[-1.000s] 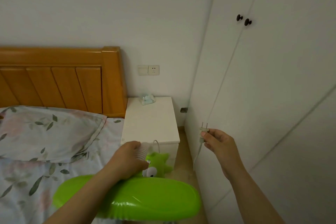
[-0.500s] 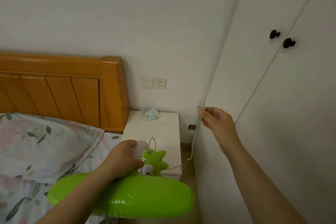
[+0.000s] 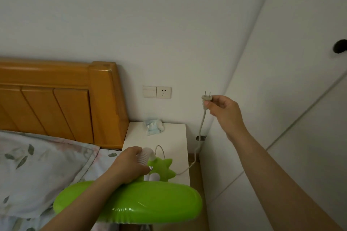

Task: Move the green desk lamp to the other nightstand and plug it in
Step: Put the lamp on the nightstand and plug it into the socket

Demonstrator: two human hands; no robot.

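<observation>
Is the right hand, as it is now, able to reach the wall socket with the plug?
Probably yes. The right hand holds the plug up beside the wall socket, at about its height, prongs pointing up. Nothing stands between them, and the cord hangs slack.

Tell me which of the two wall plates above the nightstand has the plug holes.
The right wall plate, nearer the plug: it shows socket slots; the left wall plate is a blank switch.
</observation>
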